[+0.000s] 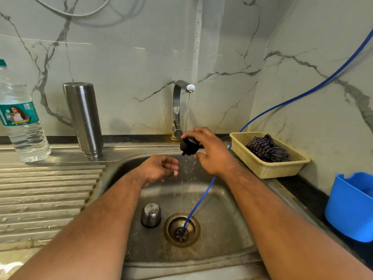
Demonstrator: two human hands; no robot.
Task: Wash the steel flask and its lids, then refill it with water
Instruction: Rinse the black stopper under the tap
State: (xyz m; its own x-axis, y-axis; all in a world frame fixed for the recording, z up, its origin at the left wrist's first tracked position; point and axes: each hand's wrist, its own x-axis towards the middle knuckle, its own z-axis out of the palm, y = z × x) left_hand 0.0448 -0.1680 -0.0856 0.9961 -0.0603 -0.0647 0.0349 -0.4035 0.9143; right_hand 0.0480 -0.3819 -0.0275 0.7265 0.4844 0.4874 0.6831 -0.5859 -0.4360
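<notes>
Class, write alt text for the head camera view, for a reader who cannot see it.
The right hand holds a black lid under the running tap over a steel sink, the open left hand beside it. A steel cap stands in the basin near the drain; the steel flask stands inverted on the ledge.

Steel cap (pixel 151 215) and blue hose (pixel 198 203) across open sink floor (pixel 218 219).

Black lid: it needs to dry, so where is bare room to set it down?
The ribbed drainboard in front of the water bottle and steel flask is bare. The basin floor holds the steel cap, drain and blue tube; basket and bucket crowd the right.
</notes>
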